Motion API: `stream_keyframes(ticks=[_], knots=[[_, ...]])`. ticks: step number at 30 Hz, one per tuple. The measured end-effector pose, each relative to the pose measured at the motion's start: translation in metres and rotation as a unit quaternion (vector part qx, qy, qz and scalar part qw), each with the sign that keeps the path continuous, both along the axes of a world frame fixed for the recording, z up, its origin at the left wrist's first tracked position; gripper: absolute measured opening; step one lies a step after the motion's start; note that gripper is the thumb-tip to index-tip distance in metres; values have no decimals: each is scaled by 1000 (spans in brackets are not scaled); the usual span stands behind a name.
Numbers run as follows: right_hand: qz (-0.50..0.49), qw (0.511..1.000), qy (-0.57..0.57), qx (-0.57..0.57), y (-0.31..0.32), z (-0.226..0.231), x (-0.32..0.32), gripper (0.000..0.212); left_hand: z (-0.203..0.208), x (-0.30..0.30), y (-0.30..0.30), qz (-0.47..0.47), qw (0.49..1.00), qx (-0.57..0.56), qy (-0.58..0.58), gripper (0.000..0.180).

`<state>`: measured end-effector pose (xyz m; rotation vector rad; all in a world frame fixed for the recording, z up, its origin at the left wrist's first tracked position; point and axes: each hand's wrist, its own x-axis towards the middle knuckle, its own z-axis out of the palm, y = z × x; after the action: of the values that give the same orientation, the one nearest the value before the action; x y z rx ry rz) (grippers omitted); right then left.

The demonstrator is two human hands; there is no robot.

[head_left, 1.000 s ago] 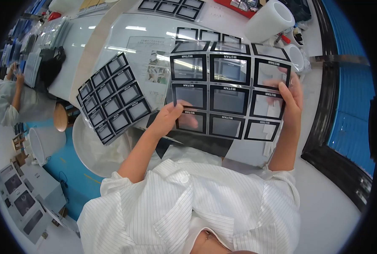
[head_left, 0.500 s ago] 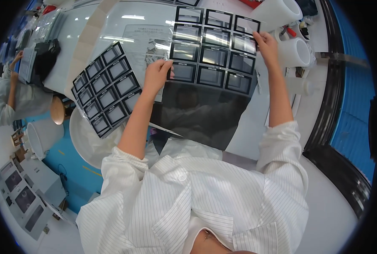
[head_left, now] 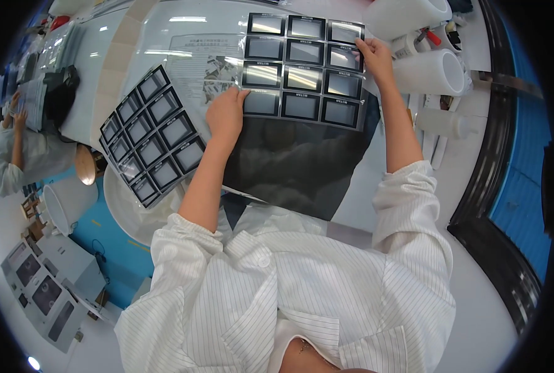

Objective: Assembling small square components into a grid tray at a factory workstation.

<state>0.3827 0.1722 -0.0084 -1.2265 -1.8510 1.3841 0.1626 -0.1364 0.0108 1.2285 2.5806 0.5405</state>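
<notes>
A clear sheet printed with a grid of black-framed windows (head_left: 303, 74) lies between my hands, over the table's far middle. My left hand (head_left: 226, 115) pinches its near left corner between thumb and fingers. At the upper right edge, my right hand (head_left: 376, 61) grips the same sheet, thumb on top. Below it spreads a dark, glossy sheet (head_left: 289, 168) reaching to the table's near edge. To the left, a stack of similar framed sheets (head_left: 152, 135) sits at a slant, partly overhanging the edge. A printed paper with pictures (head_left: 193, 59) lies beside my left hand.
Two white rolls (head_left: 432, 76) stand on the right, near a red-handled tool (head_left: 433, 38) and a squeeze bottle (head_left: 443, 123). A large white tub (head_left: 118, 196) is below the stack, with a round stool (head_left: 85, 165) behind. Another person's sleeve (head_left: 6, 171) shows at far left.
Both hands have shifted slightly left with the framed sheet, which has turned a little and now sits straighter. The stack on the left looks unmoved on the table.
</notes>
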Motion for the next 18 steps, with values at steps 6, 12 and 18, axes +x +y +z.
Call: stream_keyframes(ticks=[6, 12, 18], knots=[[-12, 1000, -6, -22, -3, -14, 8, 29, -8, 3, -4, -8, 999, -1, 37, 40], [-27, 1000, -6, 1, -5, -13, 1, 29, -10, 5, -3, -22, 997, -1, 79, 38], [-9, 1000, -8, -5, -3, -13, 2, 33, -15, 8, -1, -34, 991, -15, 130, 37]])
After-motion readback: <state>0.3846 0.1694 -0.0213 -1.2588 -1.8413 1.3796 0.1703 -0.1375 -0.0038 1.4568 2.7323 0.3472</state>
